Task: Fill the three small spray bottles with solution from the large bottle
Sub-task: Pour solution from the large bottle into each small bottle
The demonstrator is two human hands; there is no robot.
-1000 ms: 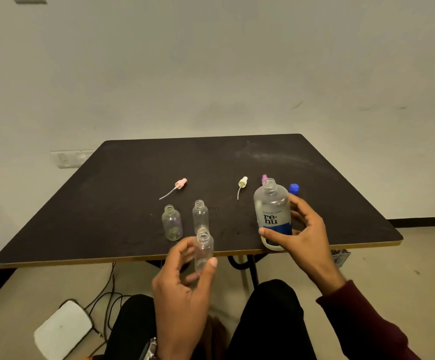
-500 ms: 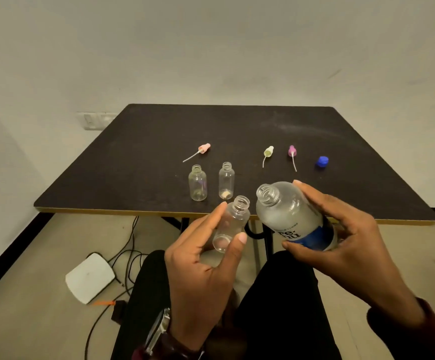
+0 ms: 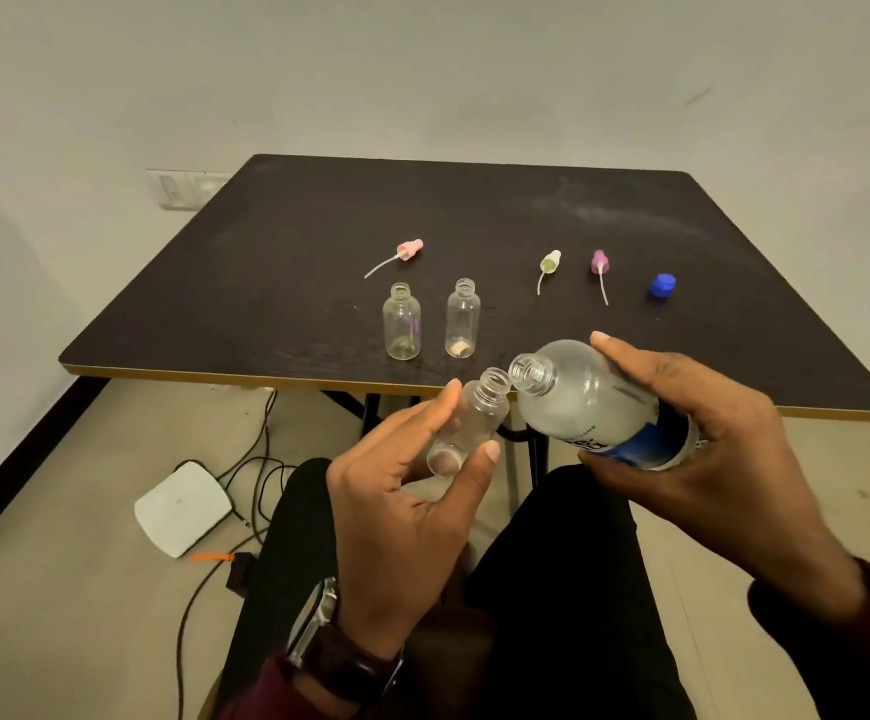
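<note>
From the head camera, our left hand (image 3: 401, 491) holds a small bottle (image 3: 469, 426) tilted over our lap; our right hand (image 3: 682, 433) grips the large bottle (image 3: 599, 402), mouths almost touching. Misaligned necks could spill solution onto our legs, off the bench (image 3: 276, 210).

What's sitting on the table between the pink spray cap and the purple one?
In the head view, only the yellow spray cap lies between the pink spray cap and the purple spray cap; otherwise bare table.
</note>
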